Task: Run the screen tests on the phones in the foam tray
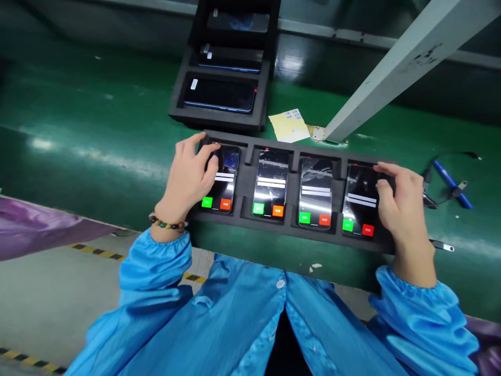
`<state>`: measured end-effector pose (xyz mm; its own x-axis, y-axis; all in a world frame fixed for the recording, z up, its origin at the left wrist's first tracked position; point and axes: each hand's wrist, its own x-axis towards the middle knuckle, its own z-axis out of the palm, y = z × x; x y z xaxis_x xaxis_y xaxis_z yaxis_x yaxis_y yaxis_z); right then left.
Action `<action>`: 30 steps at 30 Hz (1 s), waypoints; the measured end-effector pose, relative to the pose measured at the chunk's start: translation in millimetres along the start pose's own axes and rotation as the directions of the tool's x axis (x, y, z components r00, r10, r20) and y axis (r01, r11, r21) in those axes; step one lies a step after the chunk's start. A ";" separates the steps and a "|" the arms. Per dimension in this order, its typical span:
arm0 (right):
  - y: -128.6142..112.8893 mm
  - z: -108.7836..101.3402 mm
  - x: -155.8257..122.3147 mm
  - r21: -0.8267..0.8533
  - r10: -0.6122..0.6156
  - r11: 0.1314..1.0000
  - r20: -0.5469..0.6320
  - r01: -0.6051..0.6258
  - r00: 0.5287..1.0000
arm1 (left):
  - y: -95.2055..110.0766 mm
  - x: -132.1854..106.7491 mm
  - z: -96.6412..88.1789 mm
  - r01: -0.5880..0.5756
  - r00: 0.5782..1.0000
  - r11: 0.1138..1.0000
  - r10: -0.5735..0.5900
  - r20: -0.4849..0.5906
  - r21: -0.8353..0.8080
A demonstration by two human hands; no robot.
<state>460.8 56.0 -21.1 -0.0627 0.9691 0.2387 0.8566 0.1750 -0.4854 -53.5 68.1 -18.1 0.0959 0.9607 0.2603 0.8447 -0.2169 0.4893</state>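
Observation:
A black foam tray [246,180] lies lengthwise before me, with several phones upright in its slots. Each lit screen shows white bars and a green and a red button. My left hand [191,175] is curled over the tray's left end, its fingertips at the far edge and over the top of the leftmost phone [223,180]. At the other end, my right hand [403,201] grips the tray with bent index finger and thumb, beside the rightmost phone [360,196]. Between them sit two middle phones [271,183], [315,190], untouched.
Behind stands a stack of black foam trays [219,116] with dark phones. A yellow note [289,126] lies near the foot of a grey post [376,73]. To the right are a blue pen [452,183] and a black cable [440,156] on the green bench [97,141].

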 end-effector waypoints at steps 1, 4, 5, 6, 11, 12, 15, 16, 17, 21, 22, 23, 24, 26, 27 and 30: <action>3.0 2.0 3.8 -0.006 -0.010 1.000 0.007 0.010 1.000 | -1.8 8.2 2.5 -0.010 1.000 1.000 0.010 0.012 0.004; 4.4 9.2 11.4 -0.034 -0.003 0.999 -0.034 0.001 0.999 | -3.9 25.2 9.5 -0.029 0.999 1.000 0.029 0.013 0.001; 3.4 11.3 12.9 -0.041 0.006 0.999 -0.051 -0.008 0.999 | -3.4 28.2 11.4 -0.026 1.000 1.000 0.026 -0.001 0.001; 2.1 13.0 14.0 -0.045 0.013 0.999 -0.061 -0.015 0.998 | -2.4 30.3 12.8 -0.023 1.000 1.000 0.023 -0.016 0.002; -6.8 14.3 15.3 -0.045 0.018 0.999 -0.066 -0.021 0.998 | 8.5 34.8 8.6 -0.043 0.998 0.999 0.043 -0.034 0.018; -8.2 13.8 15.1 -0.051 0.017 0.998 -0.067 -0.020 0.998 | 12.0 34.8 4.4 -0.040 0.997 0.999 0.040 -0.058 0.015; -9.8 13.6 14.6 -0.064 0.016 0.998 -0.062 -0.020 0.998 | 23.3 32.1 -12.2 -0.053 0.971 0.998 0.044 -0.235 -0.032; -9.2 14.1 14.8 -0.064 0.017 0.998 -0.060 -0.020 0.998 | 26.4 30.7 -17.3 -0.067 0.958 0.997 0.051 -0.282 -0.047; -8.2 14.7 15.3 -0.060 0.016 0.998 -0.060 -0.020 0.998 | 28.5 29.4 -21.0 -0.077 0.949 0.996 0.056 -0.311 -0.055; -3.6 15.1 16.9 -0.021 0.000 1.000 -0.086 -0.002 0.996 | 22.6 29.9 -15.7 -0.016 0.978 1.000 0.012 -0.208 -0.014; -3.6 13.6 16.2 -0.006 -0.009 1.000 -0.126 0.008 0.992 | 18.1 31.3 -10.3 0.014 0.986 1.000 -0.013 -0.166 0.006; -4.7 11.2 14.9 0.008 -0.020 1.000 -0.186 0.022 0.982 | 13.4 32.6 -4.5 0.044 0.992 0.999 -0.040 -0.124 0.024; -6.8 8.1 12.8 0.021 -0.033 0.999 -0.253 0.040 0.967 | 9.3 33.5 0.6 0.070 0.994 0.997 -0.067 -0.089 0.035; -13.7 0.6 7.4 0.040 -0.057 0.996 -0.375 0.078 0.925 | 5.8 33.3 6.0 0.106 0.993 0.994 -0.103 -0.059 0.039; -17.8 -2.9 4.8 0.041 -0.067 0.995 -0.409 0.092 0.910 | 7.5 32.3 5.7 0.111 0.991 0.993 -0.108 -0.074 0.039; -26.4 -6.9 2.0 0.033 -0.062 0.996 -0.378 0.081 0.924 | 27.5 28.5 -2.8 0.069 0.991 0.993 -0.058 -0.119 0.092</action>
<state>441.6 52.2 -2.0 0.0822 0.8184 0.5688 0.8316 0.2582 -0.4917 -29.0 89.0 5.1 -0.0168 0.9443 0.3287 0.8942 -0.1328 0.4274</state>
